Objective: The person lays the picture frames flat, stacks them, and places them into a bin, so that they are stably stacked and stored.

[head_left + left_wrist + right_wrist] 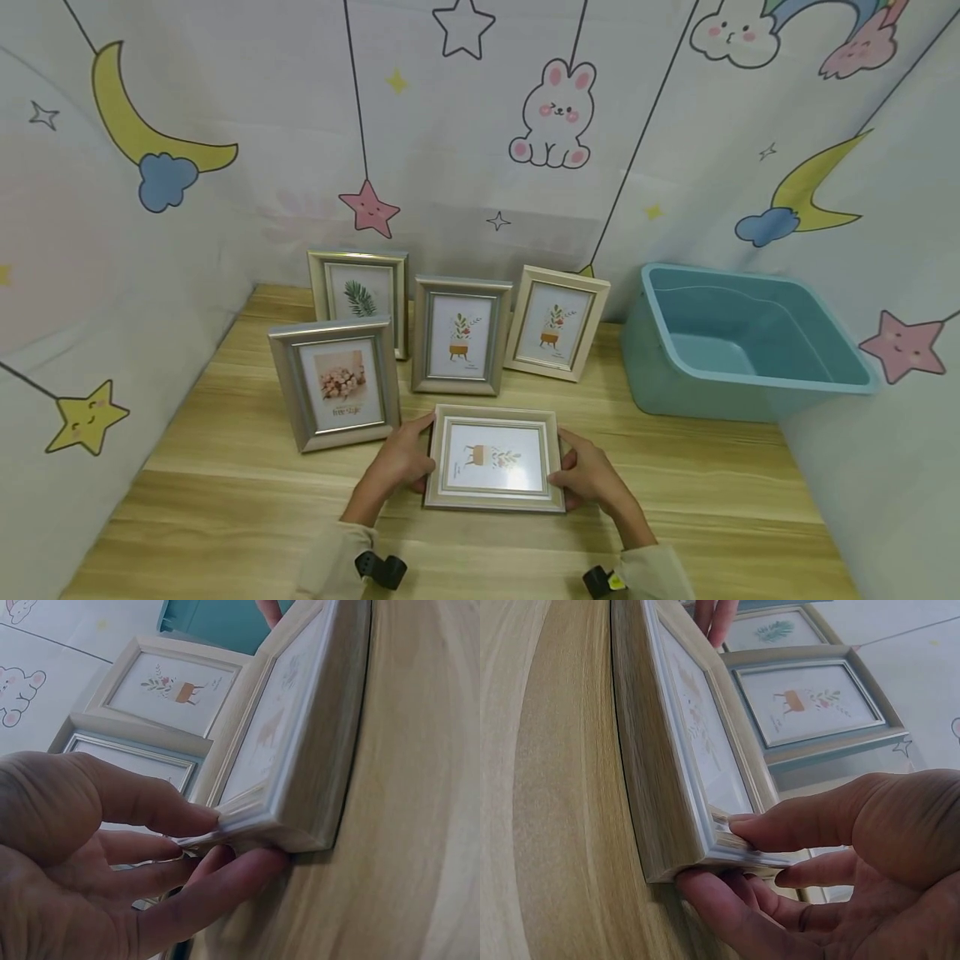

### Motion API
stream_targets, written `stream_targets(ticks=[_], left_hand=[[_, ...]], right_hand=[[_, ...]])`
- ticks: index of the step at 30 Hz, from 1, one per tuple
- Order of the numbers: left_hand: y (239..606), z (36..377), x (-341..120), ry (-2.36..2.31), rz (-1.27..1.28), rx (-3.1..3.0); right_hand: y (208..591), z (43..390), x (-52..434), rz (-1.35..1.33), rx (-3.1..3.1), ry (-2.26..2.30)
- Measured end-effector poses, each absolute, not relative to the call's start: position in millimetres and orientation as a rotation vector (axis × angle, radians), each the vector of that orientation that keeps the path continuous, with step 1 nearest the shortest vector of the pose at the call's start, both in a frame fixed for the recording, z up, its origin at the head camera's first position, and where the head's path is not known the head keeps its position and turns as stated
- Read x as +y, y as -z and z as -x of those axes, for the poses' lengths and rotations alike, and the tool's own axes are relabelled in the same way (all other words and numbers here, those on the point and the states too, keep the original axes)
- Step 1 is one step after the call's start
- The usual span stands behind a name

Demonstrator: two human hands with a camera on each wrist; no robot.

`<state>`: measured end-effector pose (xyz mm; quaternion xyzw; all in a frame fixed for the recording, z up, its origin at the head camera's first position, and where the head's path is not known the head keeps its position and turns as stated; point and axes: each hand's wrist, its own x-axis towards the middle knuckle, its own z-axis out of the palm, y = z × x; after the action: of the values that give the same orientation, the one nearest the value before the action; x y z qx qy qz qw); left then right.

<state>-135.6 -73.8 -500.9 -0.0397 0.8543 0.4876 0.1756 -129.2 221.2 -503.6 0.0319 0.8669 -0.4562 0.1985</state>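
1. Backdrop (247,125): a pale printed cloth on three sides, with moons, clouds, stars, a rabbit and a rainbow; no writing can be read on it.
2. Surface (225,500): light wood grain, carrying every item below.
3. Silver frame (334,383): upright at front left, holding a photo of pale flowers with the caption "free Style" beneath.
4. Leaf frame (360,293): upright just behind and partly hidden by the silver frame, showing a green frond.
5. Left hand (397,468): thumb on the front rim and fingers curled under the left edge of the flat frame, gripping it; the left wrist view shows this plainly.
6. Flat frame (495,458): pale wood with a silver inner border, at front centre of the surface between the two hands, its far side raised slightly in the wrist views. It shows a potted plant on a stand, turned sideways; the tiny print is too small to read.
7. Middle frame (459,335): upright behind the flat frame, same potted plant picture, its caption illegible.
8. Cream frame (557,322): upright, angled, just right of the middle frame.
9. Right hand (592,477): thumb on top, fingers beneath the right edge, clamped on the flat frame.
10. Blue tub (780,379): at far right, well apart from the frames.
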Motion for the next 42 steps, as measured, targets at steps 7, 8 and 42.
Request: stream_targets(ticks=[7, 8, 42], left_hand=[[500, 135, -75, -1.375, 0.087, 2.431], [499, 136, -75, -1.371, 0.082, 2.437], [496, 96, -150, -2.422, 0.931, 2.836]], right_hand=[[502, 132, 220, -0.091, 2.434, 1.263], [502, 132, 220, -0.087, 2.434, 1.267], [449, 180, 170, 0.565, 2.542, 1.398]])
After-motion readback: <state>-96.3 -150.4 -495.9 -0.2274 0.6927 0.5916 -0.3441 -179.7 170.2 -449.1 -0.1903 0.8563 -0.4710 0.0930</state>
